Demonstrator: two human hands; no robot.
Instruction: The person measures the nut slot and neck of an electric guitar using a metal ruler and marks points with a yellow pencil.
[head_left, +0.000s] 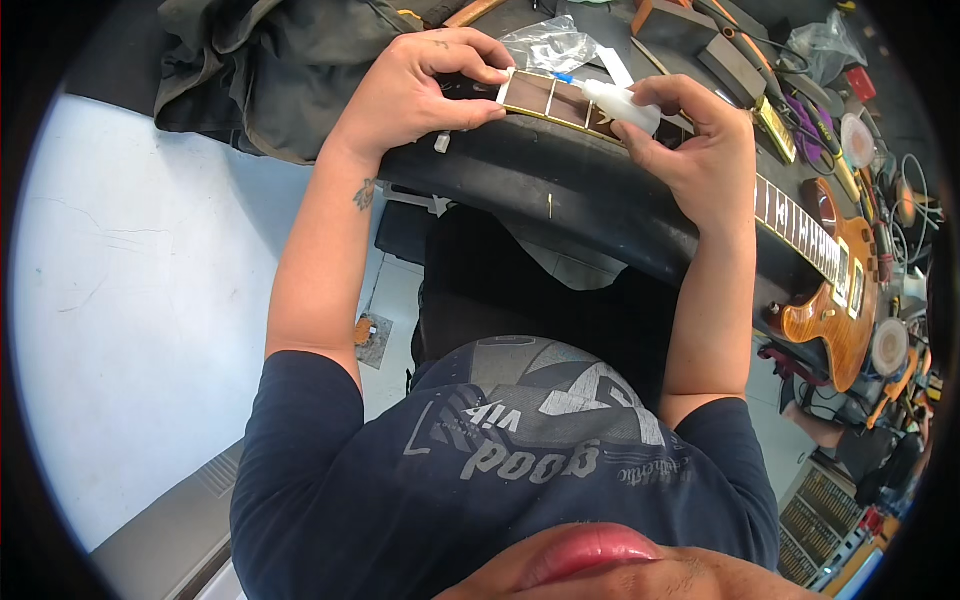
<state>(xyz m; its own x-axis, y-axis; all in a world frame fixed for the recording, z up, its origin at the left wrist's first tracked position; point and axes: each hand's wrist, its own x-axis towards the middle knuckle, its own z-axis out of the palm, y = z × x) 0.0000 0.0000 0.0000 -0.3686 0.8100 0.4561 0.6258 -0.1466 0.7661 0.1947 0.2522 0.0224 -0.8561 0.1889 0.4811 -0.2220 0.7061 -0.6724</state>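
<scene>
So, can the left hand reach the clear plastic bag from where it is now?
Probably yes: the plastic bag lies close to the left hand, seemingly unblocked, but it is holding the guitar neck.

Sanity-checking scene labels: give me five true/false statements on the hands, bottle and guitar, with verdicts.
1. The right hand holds a small white plastic bottle. True.
2. The left hand grips the end of a brown fretted guitar neck. True.
3. Both hands touch the bottle. False: only the right hand does.
4. The glossy amber guitar body lies left of both hands. False: the guitar body is to their right.
5. A crumpled clear plastic bag is on the left forearm. False: it lies beyond the neck.
</scene>
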